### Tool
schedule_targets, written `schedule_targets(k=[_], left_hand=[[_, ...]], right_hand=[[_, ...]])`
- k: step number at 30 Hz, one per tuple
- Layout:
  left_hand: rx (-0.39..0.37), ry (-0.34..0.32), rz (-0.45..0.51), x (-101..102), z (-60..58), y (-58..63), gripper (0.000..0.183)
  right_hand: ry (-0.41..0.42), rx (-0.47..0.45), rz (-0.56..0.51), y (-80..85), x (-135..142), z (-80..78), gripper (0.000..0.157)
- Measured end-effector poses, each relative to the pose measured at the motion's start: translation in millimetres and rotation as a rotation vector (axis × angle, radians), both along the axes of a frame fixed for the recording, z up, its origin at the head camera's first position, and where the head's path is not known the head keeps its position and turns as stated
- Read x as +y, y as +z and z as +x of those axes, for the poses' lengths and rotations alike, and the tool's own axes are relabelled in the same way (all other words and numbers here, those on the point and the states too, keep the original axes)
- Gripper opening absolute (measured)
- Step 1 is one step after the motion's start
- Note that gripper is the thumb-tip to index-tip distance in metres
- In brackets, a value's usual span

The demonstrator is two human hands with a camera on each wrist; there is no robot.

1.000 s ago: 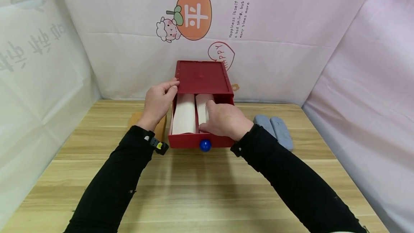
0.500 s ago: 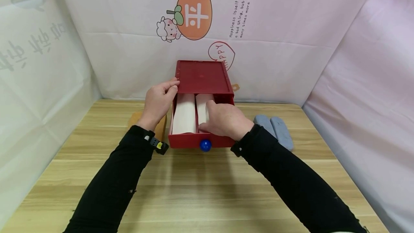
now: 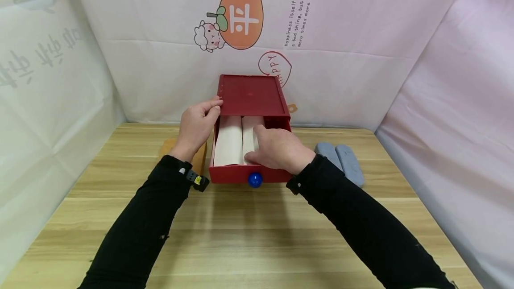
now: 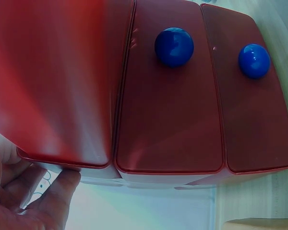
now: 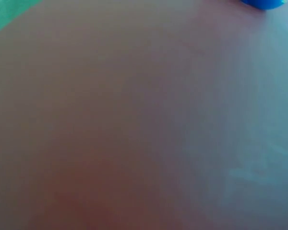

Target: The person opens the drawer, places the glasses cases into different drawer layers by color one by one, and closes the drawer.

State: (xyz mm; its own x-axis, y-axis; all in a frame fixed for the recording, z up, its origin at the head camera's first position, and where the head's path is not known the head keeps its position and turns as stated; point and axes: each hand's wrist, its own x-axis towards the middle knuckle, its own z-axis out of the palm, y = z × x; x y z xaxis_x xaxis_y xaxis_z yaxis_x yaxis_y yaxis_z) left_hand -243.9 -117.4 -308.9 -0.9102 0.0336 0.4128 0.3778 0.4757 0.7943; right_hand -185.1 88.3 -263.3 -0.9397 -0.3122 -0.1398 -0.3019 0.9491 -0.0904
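A red drawer cabinet [image 3: 250, 95] stands at the back of the table with its top drawer [image 3: 230, 174] pulled out. Two long white rolls lie side by side in it, a left roll [image 3: 229, 142] and a right roll [image 3: 250, 124]. My right hand [image 3: 281, 148] reaches into the drawer and holds the right roll, thumb and a finger over it; the other fingers are hidden. My left hand [image 3: 196, 124] rests its fingertips against the cabinet's left side, as the left wrist view also shows with its fingers [image 4: 62, 191].
Two lower drawers with blue knobs [image 4: 174, 47] are closed. Two grey oblong pieces [image 3: 349, 164] lie right of the cabinet. An orange-brown object [image 3: 199, 159] sits behind the left wrist. Cloth walls [image 3: 160, 70] enclose the wooden table [image 3: 241, 235]. The right wrist view is mostly blurred.
The right roll has shifted slightly left with my right hand, and the gap between the two rolls has narrowed. My left hand has stayed in place.
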Motion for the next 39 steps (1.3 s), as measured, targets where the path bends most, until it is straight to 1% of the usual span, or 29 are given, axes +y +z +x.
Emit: schedule_targets(k=[10,15,19,28,39], left_hand=[[0.008,0.001,0.001,0,0.5,-0.5,0.040],[0.011,-0.001,0.002,0,0.4,-0.6,0.040],[0.012,0.000,0.003,0,0.3,-0.7,0.040],[0.019,0.000,0.006,0,-0.1,-1.1,0.039],[0.020,0.005,0.009,0,-1.2,-1.4,0.039]], right_hand=[[-0.004,0.005,-0.005,-0.4,1,0.2,0.066],[0.003,0.019,-0.015,-0.4,2,0.6,0.064],[0.013,0.051,-0.021,0.1,3,0.9,0.063],[0.006,0.113,0.005,3.5,5,4.7,0.070],[0.061,0.247,-0.056,9.3,13,19.1,0.064]])
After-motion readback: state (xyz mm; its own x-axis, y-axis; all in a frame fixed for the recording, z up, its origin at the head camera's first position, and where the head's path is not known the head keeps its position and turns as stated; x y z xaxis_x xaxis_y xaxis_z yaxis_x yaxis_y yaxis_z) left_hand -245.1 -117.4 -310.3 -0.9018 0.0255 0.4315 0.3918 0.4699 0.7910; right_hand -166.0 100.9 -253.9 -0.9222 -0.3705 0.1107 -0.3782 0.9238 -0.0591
